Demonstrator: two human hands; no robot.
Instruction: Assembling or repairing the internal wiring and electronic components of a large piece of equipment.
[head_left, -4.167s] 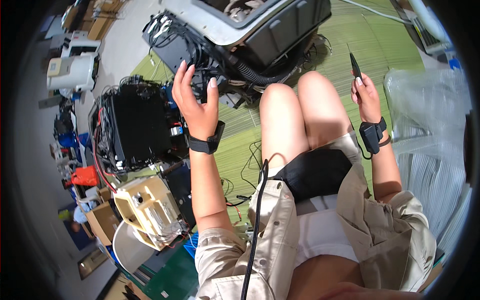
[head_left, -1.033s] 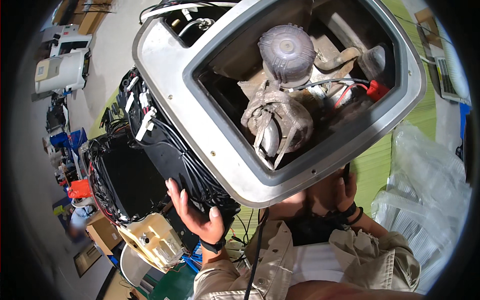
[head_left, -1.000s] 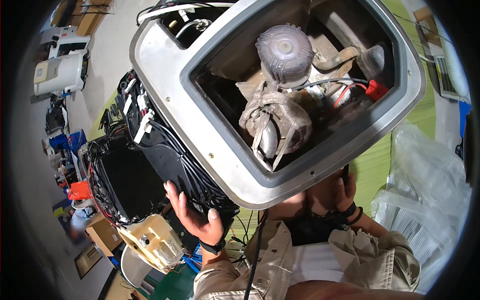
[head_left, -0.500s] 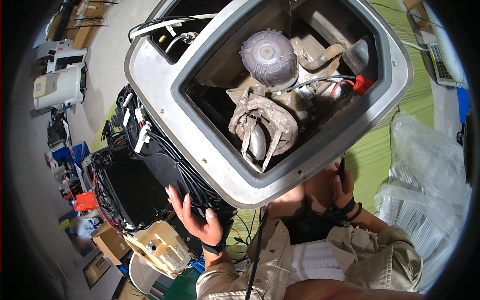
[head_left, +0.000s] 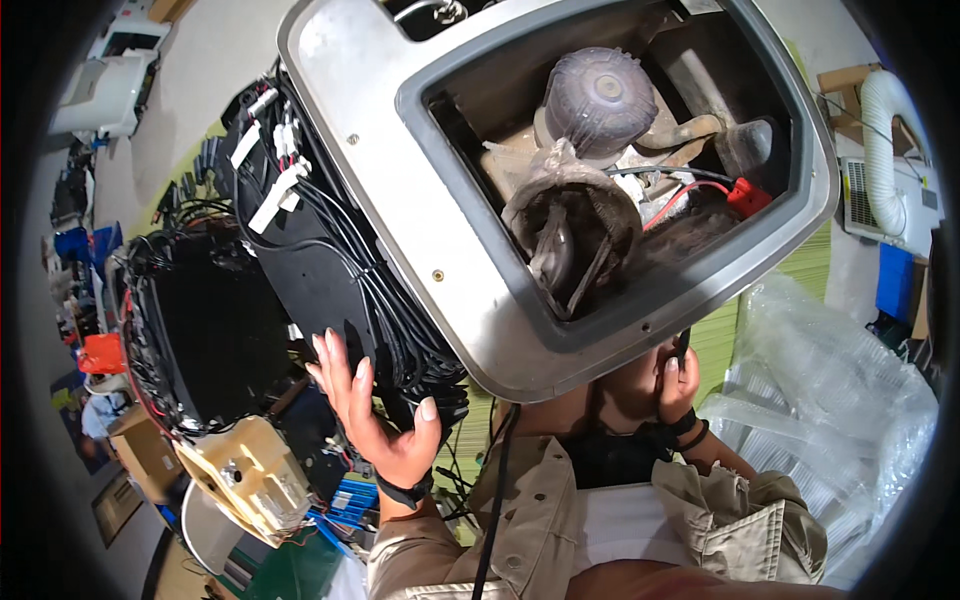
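A large grey metal housing (head_left: 400,200) with a dark-rimmed opening stands in front of me. Inside it sit a dusty ribbed round cap (head_left: 603,95), a crumpled dirty cloth-like sleeve (head_left: 525,210), and a red connector (head_left: 748,198) with red and black wires. My left hand (head_left: 380,425) is raised with fingers spread, holding nothing, beside a bundle of black cables (head_left: 395,330) left of the housing. Below the housing's near edge, my right hand (head_left: 680,388) is closed around a thin black object (head_left: 684,345); its kind is unclear and the housing hides part of it.
To the left lie a black wire-edged panel (head_left: 205,330) and a cream plastic part (head_left: 250,485). Clear bubble wrap (head_left: 810,400) is heaped at the right on green flooring. A white unit with a hose (head_left: 888,150) stands beyond. One black cable (head_left: 495,500) hangs close to me.
My view has shifted, so the housing sits farther right and the sleeve's mouth shows more. My left hand stays open, its fingers more upright; the right keeps its hold.
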